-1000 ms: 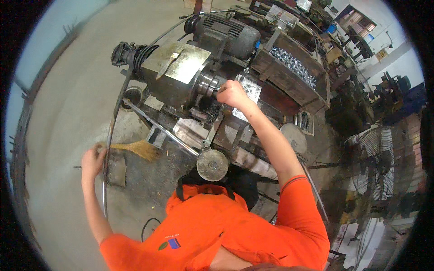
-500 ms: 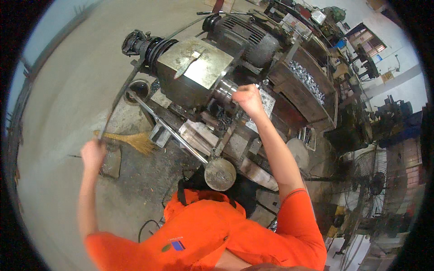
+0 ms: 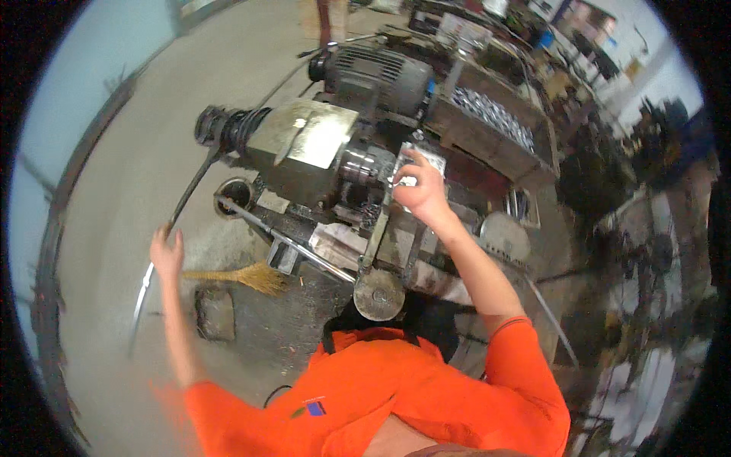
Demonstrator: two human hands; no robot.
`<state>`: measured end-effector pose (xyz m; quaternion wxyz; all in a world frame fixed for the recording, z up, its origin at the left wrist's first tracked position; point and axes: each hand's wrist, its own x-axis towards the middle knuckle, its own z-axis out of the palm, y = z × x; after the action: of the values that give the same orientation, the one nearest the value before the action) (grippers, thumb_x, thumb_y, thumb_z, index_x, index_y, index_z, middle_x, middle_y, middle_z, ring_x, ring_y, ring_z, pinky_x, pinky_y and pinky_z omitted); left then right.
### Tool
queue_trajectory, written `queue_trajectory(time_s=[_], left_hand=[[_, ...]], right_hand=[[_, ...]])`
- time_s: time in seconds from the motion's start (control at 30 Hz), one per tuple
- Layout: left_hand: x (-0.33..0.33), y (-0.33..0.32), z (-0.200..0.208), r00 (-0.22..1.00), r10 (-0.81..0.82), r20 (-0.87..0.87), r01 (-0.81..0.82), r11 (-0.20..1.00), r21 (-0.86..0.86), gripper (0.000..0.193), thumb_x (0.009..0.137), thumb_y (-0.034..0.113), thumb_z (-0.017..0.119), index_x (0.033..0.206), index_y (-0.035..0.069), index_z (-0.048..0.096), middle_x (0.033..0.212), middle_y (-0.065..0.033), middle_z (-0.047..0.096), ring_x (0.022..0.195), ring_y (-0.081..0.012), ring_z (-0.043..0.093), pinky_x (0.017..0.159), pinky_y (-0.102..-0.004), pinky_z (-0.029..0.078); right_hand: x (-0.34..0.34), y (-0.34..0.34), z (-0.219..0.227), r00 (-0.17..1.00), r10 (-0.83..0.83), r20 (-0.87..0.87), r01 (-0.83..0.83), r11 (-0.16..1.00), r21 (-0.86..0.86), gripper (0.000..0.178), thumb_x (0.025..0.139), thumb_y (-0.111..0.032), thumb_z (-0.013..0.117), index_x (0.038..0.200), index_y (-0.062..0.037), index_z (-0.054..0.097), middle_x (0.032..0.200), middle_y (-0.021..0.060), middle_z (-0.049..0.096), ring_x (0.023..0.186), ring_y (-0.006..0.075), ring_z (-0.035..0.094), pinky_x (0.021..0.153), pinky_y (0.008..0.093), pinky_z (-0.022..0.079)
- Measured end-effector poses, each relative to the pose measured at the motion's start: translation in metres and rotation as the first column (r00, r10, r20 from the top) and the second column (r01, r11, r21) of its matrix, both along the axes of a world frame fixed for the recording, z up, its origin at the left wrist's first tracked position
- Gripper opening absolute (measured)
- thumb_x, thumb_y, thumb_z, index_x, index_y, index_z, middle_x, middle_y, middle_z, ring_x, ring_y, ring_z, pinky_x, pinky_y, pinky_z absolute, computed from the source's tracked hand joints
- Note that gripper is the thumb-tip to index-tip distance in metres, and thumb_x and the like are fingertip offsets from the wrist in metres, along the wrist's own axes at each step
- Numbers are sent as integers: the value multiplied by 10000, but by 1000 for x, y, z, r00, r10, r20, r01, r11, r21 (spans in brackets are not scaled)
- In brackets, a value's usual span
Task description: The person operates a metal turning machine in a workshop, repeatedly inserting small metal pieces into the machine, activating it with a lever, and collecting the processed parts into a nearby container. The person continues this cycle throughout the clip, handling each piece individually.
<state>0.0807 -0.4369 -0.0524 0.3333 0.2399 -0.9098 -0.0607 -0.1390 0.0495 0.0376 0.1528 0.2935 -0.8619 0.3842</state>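
My left hand is around a long bar that runs down from the left end of the machine. Its thumb and fingers stand partly apart, and the bar's shiny, blurred lower end shows past the hand. My right hand is just right of the shiny metal chuck. The fingers are curled and apart, with one stretched forward; I see nothing held. Behind them lies a pale tray. The machine's boxy housing bears a brush-like tool on top.
A round grey disc is close before my body. From a cup-like pot a metal rod slopes toward it. A straw broom lies on the floor. Behind are a motor and a wooden bin of small metal parts.
My right hand has come off the chuck and its fingers have opened. My left hand's grip looks looser, and a shiny bar end now shows beyond it. The view has shifted.
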Motion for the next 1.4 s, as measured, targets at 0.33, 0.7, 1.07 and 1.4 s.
queue_trajectory(time_s=[0.33, 0.7, 1.07, 1.4], left_hand=[[-66, 137, -188, 571, -197, 797, 189, 976, 106, 354, 645, 300, 721, 958, 156, 636, 876, -120, 658, 838, -284, 639, 726, -393, 514], [-66, 104, -135, 705, -237, 669, 94, 965, 243, 276, 754, 302, 636, 984, 151, 658, 833, -94, 661, 826, -283, 628, 699, -399, 497], [-88, 134, -33, 982, -181, 49, 29, 403, 915, 505, 824, 426, 598, 826, -78, 560, 683, -145, 614, 489, -189, 595, 407, -293, 489], [-110, 129, -80, 981, -169, -91, 155, 420, 894, 399, 826, 284, 564, 781, -110, 522, 598, -157, 567, 418, -255, 581, 351, -320, 489]], right_hand=[[104, 229, -36, 891, -426, 159, 408, 903, 134, 188, 570, -67, 602, 749, -38, 653, 1177, 187, 553, 1060, 331, 557, 873, 349, 452], [199, 510, -144, 257, -965, 43, 525, 176, 833, 515, 685, -240, 606, 1156, -42, 545, 1007, 182, 617, 938, 347, 588, 810, 426, 473], [296, 405, -163, 188, -963, 194, 573, 268, 775, 371, 587, -245, 602, 886, -26, 628, 822, 216, 625, 800, 393, 600, 714, 446, 484], [331, 322, -168, 258, -759, 598, 768, 536, 351, 459, 611, -238, 554, 1009, -15, 600, 638, 137, 545, 565, 238, 503, 557, 351, 425]])
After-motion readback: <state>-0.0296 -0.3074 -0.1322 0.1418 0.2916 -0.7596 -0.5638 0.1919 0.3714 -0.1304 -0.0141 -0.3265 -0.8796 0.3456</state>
